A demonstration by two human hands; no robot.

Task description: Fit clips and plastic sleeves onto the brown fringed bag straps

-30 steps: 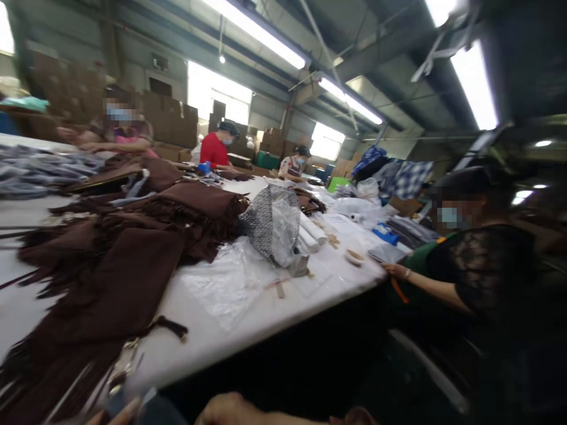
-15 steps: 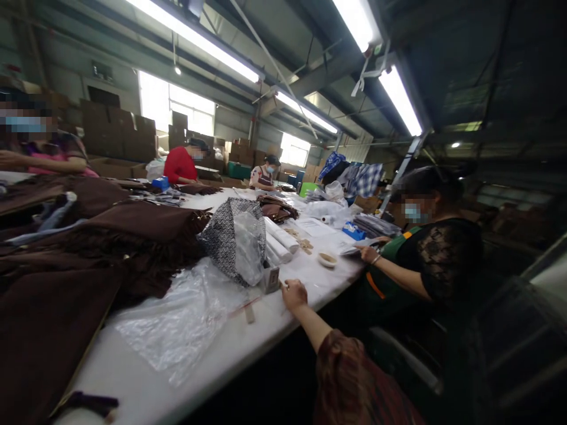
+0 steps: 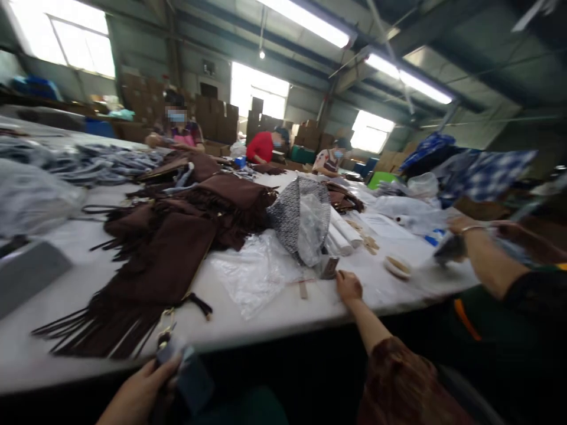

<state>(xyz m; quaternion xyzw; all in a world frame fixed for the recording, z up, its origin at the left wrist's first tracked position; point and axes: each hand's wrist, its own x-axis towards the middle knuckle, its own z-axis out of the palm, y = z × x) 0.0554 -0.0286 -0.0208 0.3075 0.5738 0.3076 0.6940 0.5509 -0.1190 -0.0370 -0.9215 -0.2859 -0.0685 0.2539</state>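
At the table's front edge my left hand [image 3: 148,381] is closed on a blurred, grey-wrapped strap [image 3: 188,375]. Gold hardware [image 3: 166,324] joins this strap to a brown fringed bag [image 3: 172,257] lying flat on the table. My right hand [image 3: 349,287] reaches forward with curled fingers, at the side of a small grey box [image 3: 329,267]; anything in the fingertips is too small to make out. Left of that box lies a small beige tag [image 3: 303,290] with a thin red line near it. Clear plastic bags [image 3: 252,274] spread between the brown bag and the box.
Behind the small box stand a black-and-white patterned bundle [image 3: 287,212] and white rolls [image 3: 343,233]. A shallow dish [image 3: 397,267] sits to the right. A co-worker's arm [image 3: 491,260] reaches in there. At left are a grey block [image 3: 31,277] and grey straps [image 3: 88,162].
The view has swung left, bringing my left hand, the strap and the whole brown bag into sight. My right hand stays by the small box. The co-worker's arm at right has lifted.
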